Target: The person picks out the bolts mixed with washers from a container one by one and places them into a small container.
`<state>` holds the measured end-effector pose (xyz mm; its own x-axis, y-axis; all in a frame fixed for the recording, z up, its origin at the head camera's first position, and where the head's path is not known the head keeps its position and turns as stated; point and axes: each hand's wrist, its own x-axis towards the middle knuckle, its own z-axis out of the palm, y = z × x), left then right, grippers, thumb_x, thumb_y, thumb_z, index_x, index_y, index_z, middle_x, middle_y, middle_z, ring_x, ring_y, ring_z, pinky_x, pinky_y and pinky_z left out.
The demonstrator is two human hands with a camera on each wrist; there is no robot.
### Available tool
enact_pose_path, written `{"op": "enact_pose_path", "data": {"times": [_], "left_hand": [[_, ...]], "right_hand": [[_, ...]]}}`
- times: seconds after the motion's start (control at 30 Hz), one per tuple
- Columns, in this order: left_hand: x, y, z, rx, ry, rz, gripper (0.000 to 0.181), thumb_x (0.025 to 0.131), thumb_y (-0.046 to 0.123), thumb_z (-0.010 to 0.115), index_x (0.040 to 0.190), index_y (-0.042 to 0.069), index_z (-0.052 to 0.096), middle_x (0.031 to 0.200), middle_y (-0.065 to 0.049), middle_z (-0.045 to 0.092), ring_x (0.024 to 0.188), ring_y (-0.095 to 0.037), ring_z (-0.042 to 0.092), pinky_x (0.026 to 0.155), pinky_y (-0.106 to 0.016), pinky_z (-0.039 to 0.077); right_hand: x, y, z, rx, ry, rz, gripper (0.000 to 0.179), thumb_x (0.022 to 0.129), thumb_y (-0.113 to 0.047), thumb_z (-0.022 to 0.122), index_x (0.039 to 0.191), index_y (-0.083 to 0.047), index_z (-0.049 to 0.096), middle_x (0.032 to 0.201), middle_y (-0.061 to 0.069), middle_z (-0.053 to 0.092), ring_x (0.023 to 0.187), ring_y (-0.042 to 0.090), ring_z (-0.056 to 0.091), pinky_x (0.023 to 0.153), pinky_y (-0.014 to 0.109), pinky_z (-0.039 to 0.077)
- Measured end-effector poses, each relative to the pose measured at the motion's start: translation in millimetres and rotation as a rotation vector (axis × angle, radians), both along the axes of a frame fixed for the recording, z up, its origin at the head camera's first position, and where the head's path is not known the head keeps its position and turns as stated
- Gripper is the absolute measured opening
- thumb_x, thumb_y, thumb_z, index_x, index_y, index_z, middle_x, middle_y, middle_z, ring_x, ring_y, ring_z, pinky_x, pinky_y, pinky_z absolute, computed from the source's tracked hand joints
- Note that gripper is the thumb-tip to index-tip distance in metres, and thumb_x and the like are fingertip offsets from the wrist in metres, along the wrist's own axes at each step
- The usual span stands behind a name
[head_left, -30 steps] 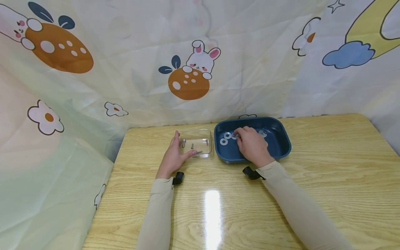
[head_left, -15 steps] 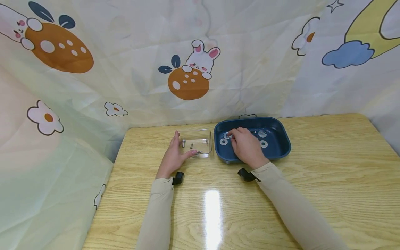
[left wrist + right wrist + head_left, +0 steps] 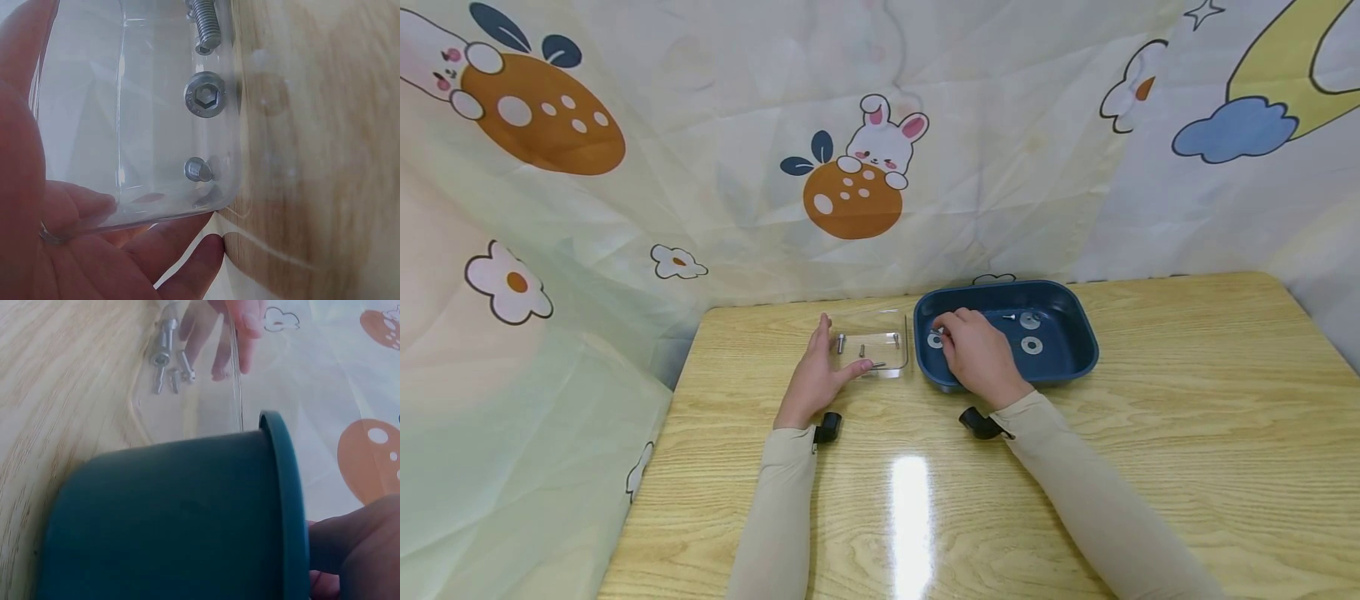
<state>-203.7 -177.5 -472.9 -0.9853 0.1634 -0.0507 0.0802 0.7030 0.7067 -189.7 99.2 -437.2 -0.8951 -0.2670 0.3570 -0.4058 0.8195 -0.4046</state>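
My left hand (image 3: pixel 814 375) grips the near left corner of a clear plastic box (image 3: pixel 892 315), its thumb along the near rim. Several metal screws (image 3: pixel 205 95) lie inside that box. My right hand (image 3: pixel 981 354) is inside the blue tray (image 3: pixel 1078 358) at its left side, pinching a small shiny metal piece (image 3: pixel 937 332) at the fingertips, its kind too small to tell. Just below the fingertips lies a washer (image 3: pixel 934 341). Farther right in the tray are a screw (image 3: pixel 1009 317) and another washer (image 3: pixel 1032 345). The tray wall (image 3: pixel 169 512) hides most of the right hand in the right wrist view.
Box and tray stand side by side near the back edge of the wooden table (image 3: pixel 1187 400). A printed cloth (image 3: pixel 1000 208) hangs right behind them. Each wrist wears a small black camera mount (image 3: pixel 979 423).
My right hand has moved left across the tray, with the small shiny piece at its fingertips, uncovering a screw and a washer to its right. The left hand stays on the box.
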Motion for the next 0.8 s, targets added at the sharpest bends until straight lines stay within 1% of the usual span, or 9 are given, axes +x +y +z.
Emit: {"op": "enact_pose_path", "data": {"times": [0.17, 0.3, 0.5, 0.63, 0.8], "left_hand": [[0.0, 0.3, 0.3, -0.01, 0.001, 0.005, 0.117, 0.086, 0.057, 0.074, 0.162, 0.012, -0.004, 0.168, -0.007, 0.011, 0.146, -0.035, 0.033, 0.116, -0.055, 0.029], [-0.1, 0.6, 0.8, -0.013, -0.007, 0.014, 0.117, 0.086, 0.057, 0.074, 0.163, 0.014, -0.004, 0.168, -0.006, 0.011, 0.146, -0.035, 0.032, 0.116, -0.054, 0.028], [-0.6, 0.3, 0.6, -0.015, -0.003, 0.009, 0.119, 0.085, 0.059, 0.074, 0.162, 0.013, -0.004, 0.168, -0.007, 0.011, 0.146, -0.035, 0.032, 0.116, -0.054, 0.028], [-0.7, 0.1, -0.2, -0.008, -0.004, 0.007, 0.119, 0.085, 0.059, 0.074, 0.162, 0.013, -0.005, 0.168, -0.007, 0.011, 0.146, -0.035, 0.033, 0.116, -0.055, 0.029], [-0.9, 0.2, -0.9, -0.01, 0.001, 0.011, 0.119, 0.085, 0.058, 0.074, 0.162, 0.011, -0.003, 0.168, -0.008, 0.012, 0.145, -0.035, 0.034, 0.115, -0.055, 0.03]], "right_hand": [[1.0, -5, 0.6, 0.0, 0.005, 0.02, 0.015, 0.096, -0.006, 0.066, 0.11, -0.007, 0.073, 0.099, 0.011, 0.066, 0.086, 0.026, 0.06, 0.065, 0.038, 0.054], [1.1, -10, 0.1, -0.005, 0.008, 0.034, 0.015, 0.097, -0.006, 0.066, 0.11, -0.007, 0.073, 0.099, 0.011, 0.066, 0.085, 0.026, 0.06, 0.065, 0.037, 0.054], [1.6, -18, -0.6, -0.009, 0.011, 0.044, 0.016, 0.097, -0.008, 0.066, 0.112, -0.007, 0.073, 0.1, 0.01, 0.066, 0.086, 0.025, 0.06, 0.064, 0.037, 0.053], [1.9, -24, -0.3, -0.018, 0.013, 0.055, 0.016, 0.097, -0.008, 0.067, 0.112, -0.007, 0.073, 0.101, 0.01, 0.067, 0.088, 0.026, 0.061, 0.064, 0.037, 0.053], [0.7, -29, -0.6, -0.02, -0.003, 0.051, 0.017, 0.098, -0.009, 0.066, 0.113, -0.009, 0.073, 0.104, 0.009, 0.067, 0.092, 0.026, 0.061, 0.067, 0.04, 0.054]]}}
